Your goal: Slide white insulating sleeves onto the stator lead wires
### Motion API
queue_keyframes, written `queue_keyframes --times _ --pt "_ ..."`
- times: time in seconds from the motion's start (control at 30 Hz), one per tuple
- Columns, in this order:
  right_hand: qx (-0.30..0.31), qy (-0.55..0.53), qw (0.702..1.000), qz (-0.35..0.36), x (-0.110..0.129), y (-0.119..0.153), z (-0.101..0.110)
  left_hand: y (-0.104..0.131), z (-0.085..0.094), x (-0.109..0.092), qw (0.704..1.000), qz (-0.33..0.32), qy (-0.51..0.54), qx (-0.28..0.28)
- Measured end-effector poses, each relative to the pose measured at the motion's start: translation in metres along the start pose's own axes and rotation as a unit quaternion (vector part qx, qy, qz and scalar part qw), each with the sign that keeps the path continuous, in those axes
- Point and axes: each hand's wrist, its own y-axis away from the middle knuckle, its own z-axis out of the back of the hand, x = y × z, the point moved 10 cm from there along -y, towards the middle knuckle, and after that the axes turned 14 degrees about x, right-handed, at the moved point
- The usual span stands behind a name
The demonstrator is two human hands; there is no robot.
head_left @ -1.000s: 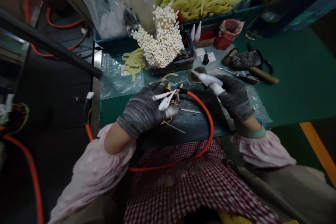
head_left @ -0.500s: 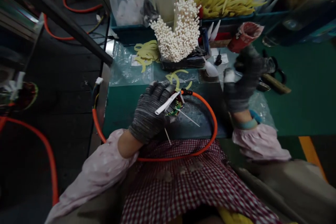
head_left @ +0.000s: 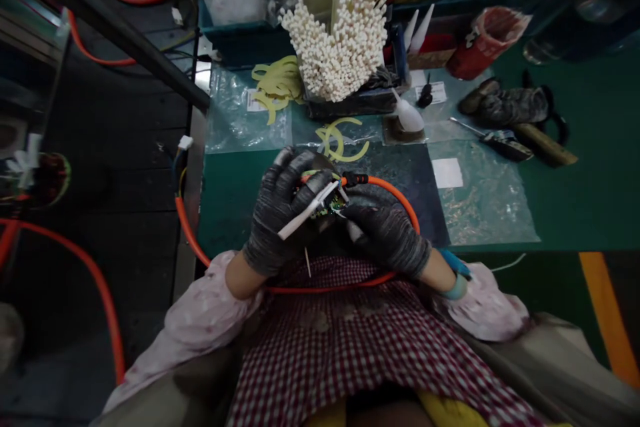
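Note:
My left hand (head_left: 283, 210), in a grey knit glove, is closed around a small round motor part with a green circuit board (head_left: 327, 205). A white sleeve tube (head_left: 307, 211) slants across it beside the thumb. From its top right, an orange cable (head_left: 387, 185) loops round to the lap. My right hand (head_left: 385, 230), gloved too, has its fingers pinched at the board's right edge, where a thin white stick (head_left: 339, 213) runs into the fingertips. Most of that stick is hidden. Another thin white stick (head_left: 308, 262) hangs below the part.
Behind the hands lie yellow curved strips (head_left: 343, 140), a box of white-tipped sticks (head_left: 340, 53) and a white squeeze bottle (head_left: 409, 115). A screwdriver-like tool (head_left: 500, 140), a wooden handle (head_left: 545, 145) and a red cup (head_left: 483, 47) are at right. A metal bar (head_left: 125, 33) crosses at left.
My right hand has come left from beside the tools to the circuit board, and its fingers have closed at the thin white stick. My left hand keeps its hold on the part.

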Motion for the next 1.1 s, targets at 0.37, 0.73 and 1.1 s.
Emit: queue_keyframes --times 0.37,0.73,1.1 --pt "0.038 -0.014 0.995 0.091 0.001 0.018 -0.039 0.023 -0.020 0.005 0.969 0.236 0.006 0.067" --pt "-0.092 0.063 0.983 0.144 0.033 0.020 -0.026 0.037 -0.017 -0.001 0.968 0.202 0.044 -0.143" --pt "-0.211 -0.024 0.977 -0.015 -0.013 0.015 0.071 0.014 -0.005 0.030 0.985 0.152 -0.073 -0.043"
